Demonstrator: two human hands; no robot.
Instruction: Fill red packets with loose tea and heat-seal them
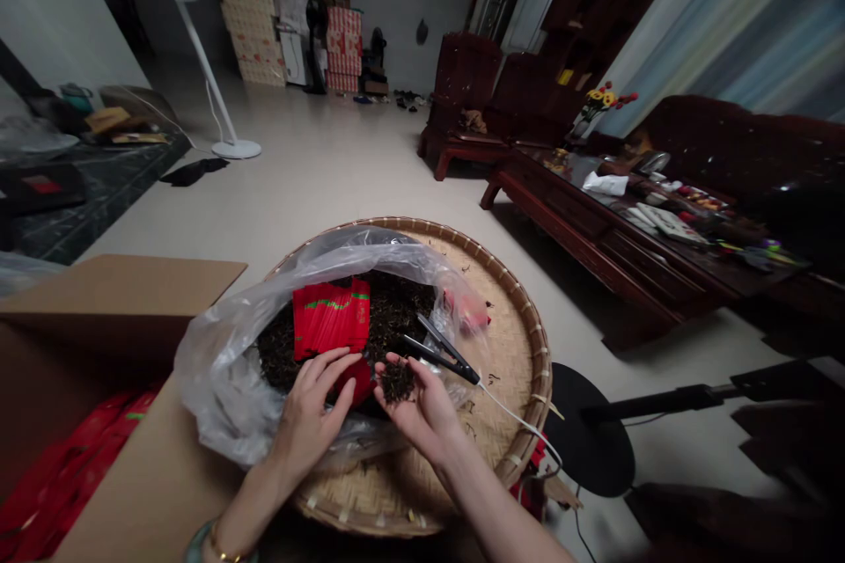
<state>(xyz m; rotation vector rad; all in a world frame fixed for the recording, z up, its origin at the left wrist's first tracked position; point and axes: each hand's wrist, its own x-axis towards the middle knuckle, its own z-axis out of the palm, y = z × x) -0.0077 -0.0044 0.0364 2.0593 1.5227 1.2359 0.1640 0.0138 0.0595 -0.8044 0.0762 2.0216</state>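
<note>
1. Two bare hands are seen from above, set close together over a clear plastic bag (pixel 217 378) of what look like dried tea leaves (pixel 396 299).
2. By the left hand (pixel 313 405), a red packet (pixel 360 380) is held between thumb and fingers.
3. The right hand (pixel 426 409) is turned palm up, cupped but not closed; a small heap of leaves (pixel 397 380) is cradled in it, just beside the packet.
4. The step in hand is judged to be the filling of one packet. For the next move, the packet's mouth would need to be held wide and the palm tipped gently; whether the mouth is open cannot be told.
5. On the leaves in the bag, a stack of green-striped red packets (pixel 330 317) is laid; corded black tongs (pixel 455 361) are rested nearby.
6. The bag is borne by a round woven bamboo tray (pixel 521 325), dotted with stray leaves. At left, more red packets (pixel 79 457) are held in an open cardboard box (pixel 125 281).
7. Beyond, a pale floor (pixel 343 158) is occupied by a white pedestal fan (pixel 200 62), stacked cartons (pixel 251 26) and, at right, a cluttered wooden coffee table (pixel 561 220).
</note>
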